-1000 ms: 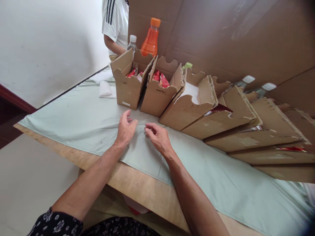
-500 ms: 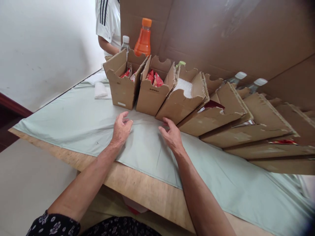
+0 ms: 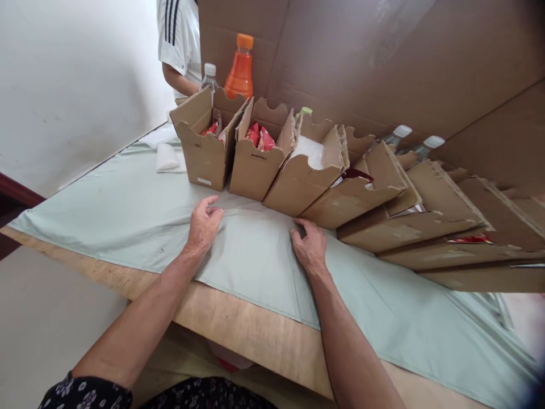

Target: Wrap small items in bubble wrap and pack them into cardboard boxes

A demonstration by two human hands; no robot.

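My left hand [image 3: 203,222] hovers over or rests on the pale green cloth [image 3: 255,250], fingers curved and apart, holding nothing. It is in front of the two leftmost cardboard boxes, which are open at the top. Red packets [image 3: 260,136] show inside the second box [image 3: 254,175]. To the right, my right hand [image 3: 310,244] is on or just above the cloth with thumb and fingers apart and nothing in it. Its fingertips are close to the bottom of a box [image 3: 353,205] with a dark red item in it; whether they touch I cannot tell. White bubble wrap [image 3: 309,150] fills the third box.
Several more boxes [image 3: 443,250] lean in a row to the right. Behind stand an orange bottle [image 3: 239,74] and clear bottles with white caps [image 3: 398,134]. A large cardboard panel [image 3: 340,62] rises at the back. Another person's white sleeve [image 3: 179,37] shows at the far left.
My right hand has moved right and slightly nearer to me, away from the third box. My left hand keeps about the same place on the cloth. The view has shifted slightly.
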